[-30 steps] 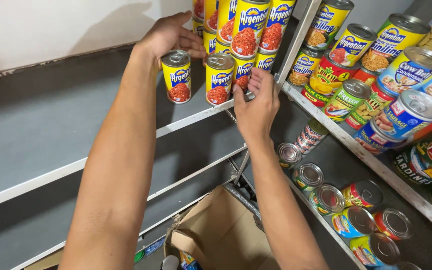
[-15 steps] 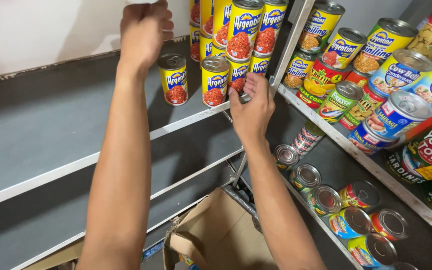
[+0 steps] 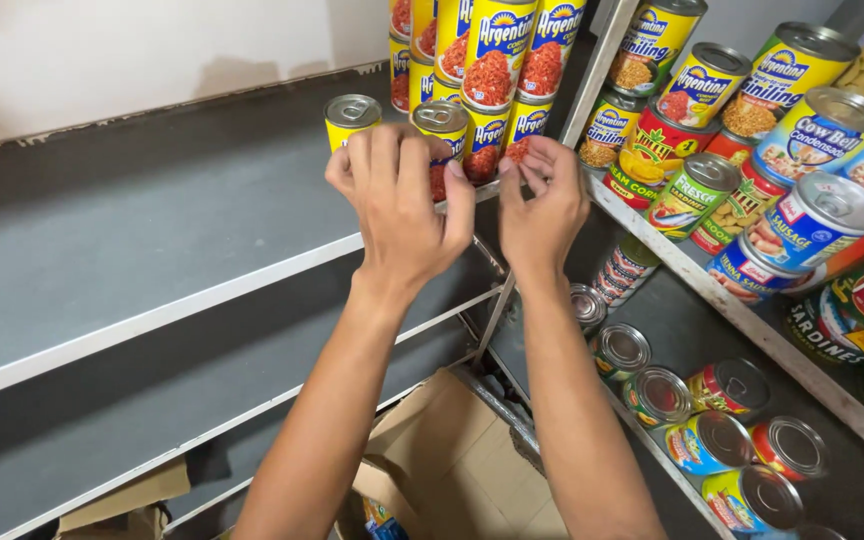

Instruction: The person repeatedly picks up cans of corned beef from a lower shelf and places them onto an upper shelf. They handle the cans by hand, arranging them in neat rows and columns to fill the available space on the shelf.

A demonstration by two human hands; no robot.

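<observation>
Both hands are up at the front edge of the grey shelf (image 3: pixel 152 230), close together but not touching. Her or his left hand (image 3: pixel 397 205) is curled over the front of a yellow can (image 3: pixel 442 135), fingers draped across its label, so it seems to grip that can, though the palm side is hidden from me. Just to the left of it stands another yellow can (image 3: pixel 352 115), upright, its silver lid showing, touching or nearly touching the knuckles. The right hand (image 3: pixel 542 205) hangs just beside, fingers bent and pinched loosely together near the shelf's corner; I cannot tell whether it holds anything.

Behind the hands, more yellow cans are stacked in a tall block (image 3: pixel 492 70) at the shelf's right end. A metal upright (image 3: pixel 602 60) separates this shelf from the next rack (image 3: pixel 752 320), where mixed cans lie tilted in rows: yellow, green, red and blue ones. On the lower rack, cans (image 3: pixel 712 430) stand with their lids up. Below the arms sits an open cardboard box (image 3: pixel 452 460) on the floor.
</observation>
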